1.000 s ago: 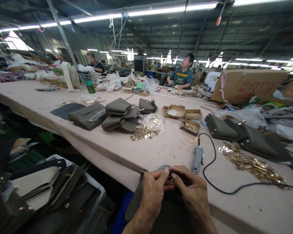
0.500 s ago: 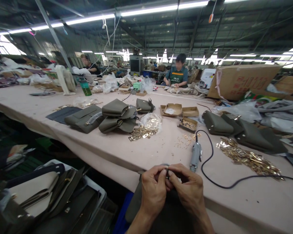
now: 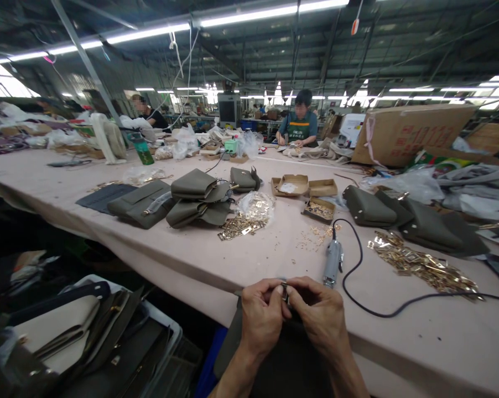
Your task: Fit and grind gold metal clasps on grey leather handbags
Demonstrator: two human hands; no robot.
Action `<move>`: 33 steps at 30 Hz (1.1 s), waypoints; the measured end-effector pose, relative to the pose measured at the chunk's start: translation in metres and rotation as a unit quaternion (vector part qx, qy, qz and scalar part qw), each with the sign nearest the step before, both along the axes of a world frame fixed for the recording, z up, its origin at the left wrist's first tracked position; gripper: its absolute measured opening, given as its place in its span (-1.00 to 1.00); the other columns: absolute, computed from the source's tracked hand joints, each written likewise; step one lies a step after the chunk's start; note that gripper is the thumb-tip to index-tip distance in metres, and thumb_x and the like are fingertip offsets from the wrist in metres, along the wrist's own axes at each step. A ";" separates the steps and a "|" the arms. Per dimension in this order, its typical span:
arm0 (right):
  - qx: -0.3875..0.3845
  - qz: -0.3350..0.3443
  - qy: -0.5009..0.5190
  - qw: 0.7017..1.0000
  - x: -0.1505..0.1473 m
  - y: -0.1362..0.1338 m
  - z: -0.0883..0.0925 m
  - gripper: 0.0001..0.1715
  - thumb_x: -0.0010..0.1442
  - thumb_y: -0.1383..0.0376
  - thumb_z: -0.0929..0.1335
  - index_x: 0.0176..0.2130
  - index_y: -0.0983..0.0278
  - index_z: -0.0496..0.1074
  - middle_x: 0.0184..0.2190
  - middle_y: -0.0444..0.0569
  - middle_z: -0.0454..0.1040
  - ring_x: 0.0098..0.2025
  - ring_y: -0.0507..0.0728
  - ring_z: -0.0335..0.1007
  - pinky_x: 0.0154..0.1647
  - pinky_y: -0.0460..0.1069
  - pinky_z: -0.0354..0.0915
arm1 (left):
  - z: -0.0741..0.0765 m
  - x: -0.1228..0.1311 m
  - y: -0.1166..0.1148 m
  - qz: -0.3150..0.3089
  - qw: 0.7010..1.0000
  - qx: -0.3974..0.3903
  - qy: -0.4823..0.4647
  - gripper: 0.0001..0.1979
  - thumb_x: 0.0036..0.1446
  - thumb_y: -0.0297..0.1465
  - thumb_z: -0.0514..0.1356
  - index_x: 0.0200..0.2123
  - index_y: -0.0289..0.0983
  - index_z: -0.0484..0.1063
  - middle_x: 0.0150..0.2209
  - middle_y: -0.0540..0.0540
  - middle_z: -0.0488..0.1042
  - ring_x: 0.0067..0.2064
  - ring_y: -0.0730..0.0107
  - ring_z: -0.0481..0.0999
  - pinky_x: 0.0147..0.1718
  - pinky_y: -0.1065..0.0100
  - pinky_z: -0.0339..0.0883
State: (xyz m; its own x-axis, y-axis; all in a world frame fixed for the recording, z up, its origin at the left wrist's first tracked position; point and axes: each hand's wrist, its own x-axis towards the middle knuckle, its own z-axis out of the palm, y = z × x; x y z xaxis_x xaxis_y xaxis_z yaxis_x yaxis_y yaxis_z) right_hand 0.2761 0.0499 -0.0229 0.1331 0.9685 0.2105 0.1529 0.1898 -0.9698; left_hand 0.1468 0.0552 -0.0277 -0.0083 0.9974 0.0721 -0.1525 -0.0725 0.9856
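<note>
At the near edge of the table, my left hand [image 3: 261, 315] and my right hand [image 3: 318, 312] meet, thumbs and fingertips closed on a small metal fitting [image 3: 285, 291]. The fingers hide most of it, so its exact kind does not show. Under both hands lies an olive-grey bag piece [image 3: 293, 365], partly covered by my forearms. Just beyond my right hand a grey electric screwdriver [image 3: 333, 262] rests on the table, its black cord curving right. Tiny gold-coloured parts [image 3: 311, 237] are scattered behind it, before a small cardboard box [image 3: 330, 217] of similar parts.
Folded olive bags [image 3: 195, 185] sit left of a heap of metal plates [image 3: 237, 226]. Another heap of gold fittings [image 3: 427, 262] lies right. Below left stands a white crate [image 3: 177, 331] full of bag pieces. A co-worker [image 3: 301, 124] sits across the table.
Both hands keep their pinch on the small fitting, with barely any shift of the fingers. The view has moved slightly.
</note>
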 end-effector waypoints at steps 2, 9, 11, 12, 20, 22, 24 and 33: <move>-0.020 -0.008 0.008 1.000 -0.001 0.000 0.003 -0.72 0.22 0.08 0.55 -0.27 0.24 0.64 -0.38 -0.06 0.60 -0.34 0.10 0.51 -0.32 -0.10 0.43 | 0.001 -0.001 -0.001 -0.005 1.000 -0.003 0.004 -0.72 0.30 -0.26 0.27 -0.24 -0.39 0.64 -0.65 -0.05 0.46 -0.64 0.43 0.40 -0.62 0.49 0.27; -0.027 0.029 0.016 0.999 0.009 -0.002 0.002 -0.71 0.26 0.08 0.51 -0.18 0.25 0.67 -0.30 -0.02 0.63 -0.30 0.13 0.55 -0.29 -0.08 0.47 | -0.008 0.001 0.001 0.007 1.000 -0.019 -0.013 -0.75 0.28 -0.30 0.25 -0.23 -0.39 0.61 -0.66 -0.03 0.45 -0.65 0.45 0.37 -0.61 0.49 0.28; -0.024 0.019 0.006 1.000 0.009 -0.003 0.000 -0.73 0.26 0.10 0.51 -0.17 0.24 0.67 -0.27 -0.01 0.64 -0.27 0.14 0.56 -0.27 -0.08 0.48 | -0.008 0.001 0.002 -0.002 1.000 -0.022 -0.016 -0.75 0.28 -0.30 0.25 -0.23 -0.39 0.61 -0.66 -0.03 0.45 -0.65 0.45 0.37 -0.62 0.49 0.27; -0.023 0.013 0.003 1.000 0.008 -0.003 0.000 -0.74 0.26 0.11 0.51 -0.18 0.25 0.66 -0.27 -0.01 0.63 -0.28 0.14 0.56 -0.26 -0.08 0.48 | -0.007 0.000 0.002 -0.007 1.000 -0.022 -0.015 -0.75 0.28 -0.30 0.25 -0.24 -0.39 0.61 -0.66 -0.03 0.45 -0.65 0.45 0.38 -0.61 0.49 0.28; -0.043 -0.017 -0.025 0.999 -0.001 -0.001 0.000 -0.75 0.23 0.12 0.51 -0.24 0.26 0.64 -0.33 -0.03 0.62 -0.29 0.14 0.56 -0.28 -0.08 0.47 | -0.001 0.002 -0.004 0.032 0.998 0.009 0.052 -0.78 0.27 -0.34 0.22 -0.26 -0.36 0.60 -0.60 -0.08 0.52 -0.62 0.37 0.49 -0.63 0.49 0.29; -0.051 -0.008 -0.014 0.999 0.000 -0.001 0.000 -0.70 0.23 0.08 0.51 -0.24 0.27 0.65 -0.34 -0.02 0.62 -0.32 0.14 0.55 -0.30 -0.08 0.47 | 0.000 0.003 -0.003 0.036 0.998 -0.001 0.048 -0.79 0.27 -0.35 0.21 -0.29 -0.36 0.59 -0.63 -0.05 0.48 -0.64 0.38 0.47 -0.64 0.50 0.28; -0.049 0.007 0.004 0.999 0.001 -0.001 0.000 -0.66 0.24 0.05 0.51 -0.22 0.28 0.65 -0.34 -0.01 0.61 -0.35 0.13 0.54 -0.32 -0.08 0.48 | 0.000 0.004 -0.002 0.034 0.999 -0.010 0.037 -0.78 0.28 -0.34 0.20 -0.30 -0.36 0.58 -0.66 -0.02 0.45 -0.65 0.41 0.44 -0.64 0.51 0.27; -0.029 -0.021 0.009 0.999 0.000 -0.001 0.001 -0.68 0.22 0.06 0.53 -0.18 0.26 0.67 -0.27 0.03 0.64 -0.27 0.19 0.59 -0.25 -0.04 0.54 | 0.007 -0.003 -0.001 -0.032 0.996 -0.067 0.040 -0.65 0.29 -0.17 0.26 -0.18 -0.38 0.61 -0.61 -0.08 0.52 -0.71 0.44 0.40 -0.75 0.54 0.20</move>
State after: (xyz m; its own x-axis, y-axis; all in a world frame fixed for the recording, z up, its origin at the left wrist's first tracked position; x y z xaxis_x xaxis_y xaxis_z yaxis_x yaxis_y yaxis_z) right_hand 0.2765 0.0492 -0.0221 0.1780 0.9724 0.1509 0.1416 0.1265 -0.9818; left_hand 0.1440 0.0538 -0.0202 0.0559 0.9964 -0.0638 -0.0737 0.0679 0.9950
